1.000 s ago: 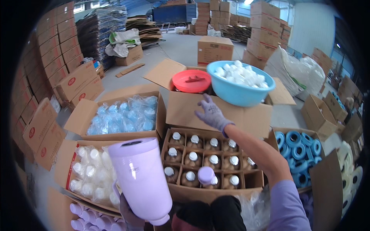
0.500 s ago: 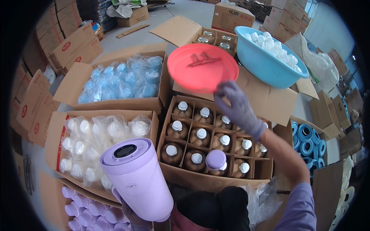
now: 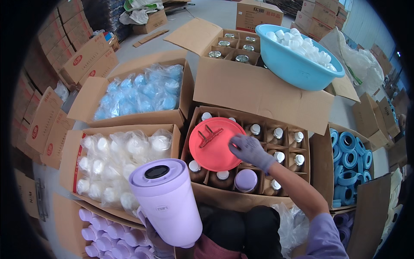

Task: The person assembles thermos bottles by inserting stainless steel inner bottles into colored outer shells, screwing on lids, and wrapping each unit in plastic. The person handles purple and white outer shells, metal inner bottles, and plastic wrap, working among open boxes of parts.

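Note:
My left hand (image 3: 158,242), in a grey glove and mostly hidden, grips the handle side of a tilted lilac jug (image 3: 170,207). The jug has a black oval opening piece on top. In its grey glove, my right hand (image 3: 251,151) is closed on the right edge of a round red plastic tray (image 3: 215,155). A dark red bracket-like piece with two prongs (image 3: 210,137) lies on the tray. Beneath the tray is a divided carton (image 3: 250,199) of bronze bottles (image 3: 297,162) with silvery tops. A lilac cap (image 3: 246,180) sits there, just in front of the tray.
To the left stand cartons of bagged blue parts (image 3: 142,93), bagged white parts (image 3: 103,168) and lilac caps (image 3: 116,241). A blue basin (image 3: 297,71) of white caps rests on an opened carton (image 3: 258,82) behind. Blue rings (image 3: 348,159) fill a carton at right.
My right hand has brought the red tray nearer, from over the back carton to above the bottles. The lilac jug has shifted slightly right and down.

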Tool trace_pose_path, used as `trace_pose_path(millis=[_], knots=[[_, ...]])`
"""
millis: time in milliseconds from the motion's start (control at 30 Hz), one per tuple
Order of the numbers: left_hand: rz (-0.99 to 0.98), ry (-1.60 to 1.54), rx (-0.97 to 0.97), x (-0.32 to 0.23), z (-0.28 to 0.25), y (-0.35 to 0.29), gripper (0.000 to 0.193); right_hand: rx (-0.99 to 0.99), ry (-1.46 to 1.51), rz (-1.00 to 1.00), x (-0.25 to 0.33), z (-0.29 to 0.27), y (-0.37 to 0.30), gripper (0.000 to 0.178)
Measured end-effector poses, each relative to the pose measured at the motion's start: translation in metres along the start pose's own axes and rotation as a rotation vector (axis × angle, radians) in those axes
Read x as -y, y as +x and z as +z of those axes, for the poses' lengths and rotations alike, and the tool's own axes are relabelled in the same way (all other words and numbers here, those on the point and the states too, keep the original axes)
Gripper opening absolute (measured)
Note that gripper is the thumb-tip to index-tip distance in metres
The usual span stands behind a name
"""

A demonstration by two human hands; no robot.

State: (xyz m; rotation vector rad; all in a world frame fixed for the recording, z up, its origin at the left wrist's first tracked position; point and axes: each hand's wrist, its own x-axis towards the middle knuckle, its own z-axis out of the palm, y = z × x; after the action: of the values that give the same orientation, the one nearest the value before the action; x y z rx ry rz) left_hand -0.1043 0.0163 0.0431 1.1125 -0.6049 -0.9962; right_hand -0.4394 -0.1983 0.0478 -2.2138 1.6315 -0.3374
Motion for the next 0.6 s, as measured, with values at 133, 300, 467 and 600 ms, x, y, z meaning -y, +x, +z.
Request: trace_pose_path(millis=[133, 300, 467, 600], knots=[[0.024, 0.387, 0.300, -0.007, 0.003, 0.020, 0.044, -0.204, -0.336, -0.309, -0.036, 0.052, 0.069, 0.039], [-0.350, 0.116, 0.289, -0.007, -0.029, 0.034, 0.050, 0.123, -0.231, -0.199, -0.003, 0.056, 0.084, 0.034], [-0.559, -0.079, 0.156, -0.031, -0.013, 0.028, 0.033, 0.183, 1.127, 0.060, 0.058, -0.046, -0.009, 0.022], [-0.812, -0.135, 0.215, -0.040, 0.005, 0.026, 0.033, 0.094, 0.427, -0.880, 0.106, -0.128, -0.073, 0.025]])
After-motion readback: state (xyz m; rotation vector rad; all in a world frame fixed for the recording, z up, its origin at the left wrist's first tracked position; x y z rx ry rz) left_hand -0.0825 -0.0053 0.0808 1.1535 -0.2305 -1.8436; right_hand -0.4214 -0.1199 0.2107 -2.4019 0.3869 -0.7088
